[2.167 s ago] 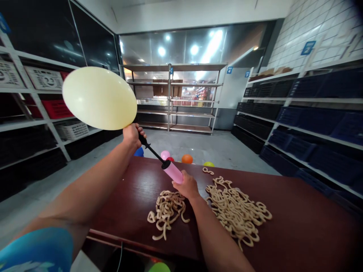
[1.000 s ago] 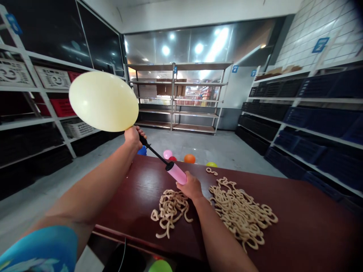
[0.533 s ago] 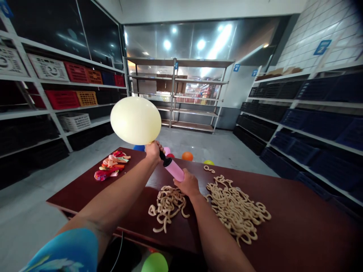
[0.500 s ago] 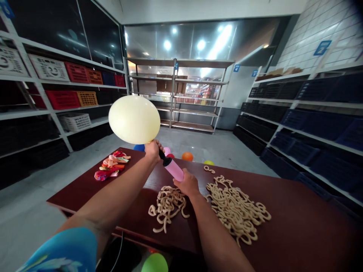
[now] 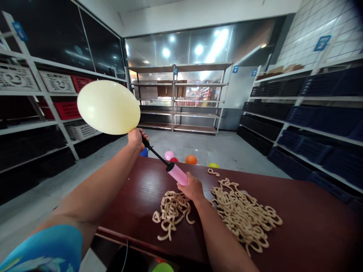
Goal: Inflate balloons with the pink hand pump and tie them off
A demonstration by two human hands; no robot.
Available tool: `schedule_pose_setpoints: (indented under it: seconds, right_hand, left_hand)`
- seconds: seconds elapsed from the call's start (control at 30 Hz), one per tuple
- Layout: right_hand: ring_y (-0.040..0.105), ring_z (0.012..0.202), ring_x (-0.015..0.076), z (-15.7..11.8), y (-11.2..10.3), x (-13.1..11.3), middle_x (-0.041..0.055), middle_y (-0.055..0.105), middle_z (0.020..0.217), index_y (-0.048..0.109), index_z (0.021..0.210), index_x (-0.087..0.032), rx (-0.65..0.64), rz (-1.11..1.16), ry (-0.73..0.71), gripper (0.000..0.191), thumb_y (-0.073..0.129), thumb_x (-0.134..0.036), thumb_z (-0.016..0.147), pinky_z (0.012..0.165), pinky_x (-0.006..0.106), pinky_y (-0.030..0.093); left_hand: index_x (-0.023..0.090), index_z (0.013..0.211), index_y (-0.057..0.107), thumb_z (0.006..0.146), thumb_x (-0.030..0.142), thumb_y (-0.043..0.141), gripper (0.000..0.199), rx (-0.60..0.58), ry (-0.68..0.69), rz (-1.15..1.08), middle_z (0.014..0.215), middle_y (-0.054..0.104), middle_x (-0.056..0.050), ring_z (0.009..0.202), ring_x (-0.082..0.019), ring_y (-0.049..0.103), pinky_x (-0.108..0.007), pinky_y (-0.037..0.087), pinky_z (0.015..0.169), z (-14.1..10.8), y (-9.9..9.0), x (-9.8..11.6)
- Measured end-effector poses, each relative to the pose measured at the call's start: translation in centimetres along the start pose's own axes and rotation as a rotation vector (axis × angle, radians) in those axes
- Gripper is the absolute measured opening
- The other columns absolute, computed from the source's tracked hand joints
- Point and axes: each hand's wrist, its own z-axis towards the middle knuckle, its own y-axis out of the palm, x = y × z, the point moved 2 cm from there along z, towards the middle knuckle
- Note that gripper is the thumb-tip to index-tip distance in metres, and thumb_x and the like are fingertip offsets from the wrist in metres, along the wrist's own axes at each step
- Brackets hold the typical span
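Observation:
A large pale yellow balloon [image 5: 109, 107], swollen with air, rises at upper left from my left hand [image 5: 136, 139]. That hand is closed round the black end of a balloon pump, where the balloon's neck is hidden by my fingers. Lower down, my right hand [image 5: 193, 187] grips the pump's pink barrel [image 5: 178, 173]. A length of black rod [image 5: 159, 155] shows between the barrel and the black end. Beneath the barrel, a small heap of beige, curled, rope-like pieces [image 5: 173, 207] lies on the dark red table [image 5: 306, 219].
A bigger heap of beige curled pieces [image 5: 244, 213] covers the table right of my right arm. Past the far edge are an orange balloon [image 5: 191, 159], a pink balloon [image 5: 169, 155] and others. A green balloon [image 5: 163, 268] shows below the near edge. Shelves [image 5: 181, 68] line the walls.
My left hand has moved up and left with the balloon, drawing the black rod out of the pink barrel. The limp balloons at the table's left are now out of sight.

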Motion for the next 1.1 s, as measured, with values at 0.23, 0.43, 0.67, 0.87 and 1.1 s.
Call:
schedule_pose_setpoints:
  seconds: [0.23,0.43,0.67,0.87,1.1]
  right_hand:
    - [0.06,0.079,0.0204,-0.3,0.2,-0.1,0.0042,0.064,0.085,0.052,0.091,-0.021,-0.068,-0.055,-0.018,0.034,0.064,-0.042,0.066,0.069,0.029,0.037]
    - [0.06,0.08,0.0213,-0.3,-0.4,-0.4,0.004,0.065,0.086,0.053,0.094,-0.021,-0.093,-0.077,0.014,0.038,0.064,-0.045,0.067,0.066,0.028,0.036]
    - [0.06,0.079,0.0204,-0.1,-0.7,-0.5,0.0026,0.064,0.087,0.052,0.095,-0.022,-0.053,-0.033,0.004,0.038,0.065,-0.044,0.067,0.066,0.027,0.037]
    - [0.06,0.078,0.0205,0.0,-0.8,-0.4,0.0027,0.064,0.085,0.051,0.093,-0.021,-0.009,-0.035,0.002,0.034,0.064,-0.042,0.068,0.067,0.028,0.037]
    - [0.06,0.08,0.0209,-0.2,-0.3,-0.2,0.0045,0.065,0.087,0.052,0.089,-0.021,-0.059,-0.091,-0.013,0.033,0.064,-0.042,0.068,0.069,0.029,0.037]
  left_hand:
    - [0.019,0.059,0.034,0.06,0.009,0.043,0.014,0.045,-0.119,-0.03,0.044,0.028,0.006,0.033,-0.007,0.031,-0.019,0.025,0.033,-2.9,-1.2,-8.5]
    - [0.02,0.058,0.031,0.061,0.01,0.044,0.017,0.03,-0.155,-0.034,0.044,0.028,0.006,0.033,-0.009,0.032,-0.021,0.027,0.033,-4.5,-0.8,-11.2]
    - [0.02,0.06,0.033,0.061,0.01,0.044,0.014,0.004,-0.081,-0.021,0.044,0.028,0.005,0.033,-0.008,0.031,-0.021,0.026,0.034,-1.4,-0.2,-3.7]
    - [0.02,0.059,0.033,0.06,0.01,0.043,0.014,-0.016,0.007,0.01,0.046,0.028,0.005,0.034,-0.009,0.03,-0.022,0.027,0.034,0.6,0.3,1.0]
    - [0.019,0.058,0.034,0.059,0.008,0.043,0.015,0.063,-0.075,-0.027,0.045,0.026,0.006,0.033,-0.007,0.029,-0.019,0.025,0.034,-1.0,-1.4,-5.0]
